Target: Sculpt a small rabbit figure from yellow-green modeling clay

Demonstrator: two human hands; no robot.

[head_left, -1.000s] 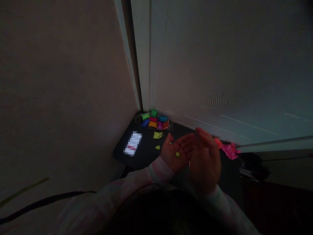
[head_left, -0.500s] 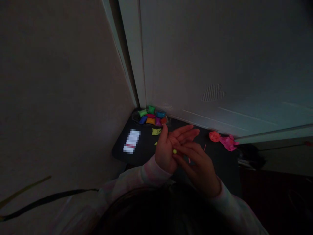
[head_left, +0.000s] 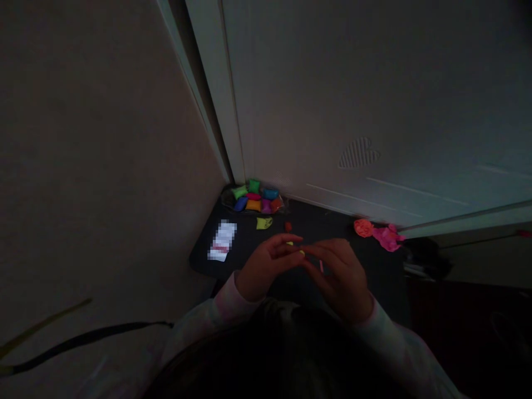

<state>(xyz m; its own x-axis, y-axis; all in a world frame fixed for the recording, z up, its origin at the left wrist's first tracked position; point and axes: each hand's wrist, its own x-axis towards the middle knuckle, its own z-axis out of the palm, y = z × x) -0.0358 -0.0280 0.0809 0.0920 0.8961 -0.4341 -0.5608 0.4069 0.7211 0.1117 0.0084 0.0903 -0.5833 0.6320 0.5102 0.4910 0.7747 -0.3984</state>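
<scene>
My left hand (head_left: pixel 264 266) and my right hand (head_left: pixel 343 277) meet fingertip to fingertip above the dark table (head_left: pixel 245 266). Pinched between their fingers is a small yellow clay ball (head_left: pixel 302 252), partly covered. Just past the fingertips lies another yellow bit (head_left: pixel 290 243). A dark red ball (head_left: pixel 288 226) sits farther back. A thin pink stick (head_left: pixel 321 266) shows beside my right fingers. An opened yellow packet (head_left: pixel 264 223) lies behind my left hand.
Several colourful clay packets (head_left: pixel 253 205) lie in clear plastic at the back corner. A blurred-out white sheet (head_left: pixel 222 240) is at left. An orange-red crinkled piece (head_left: pixel 363 228) and a pink one (head_left: pixel 388 237) lie at right. Walls close in the left and back.
My left palm was open with the yellow ball on it. My right hand came down and took the ball, and my left hand turned over so its fingers grip it too.
</scene>
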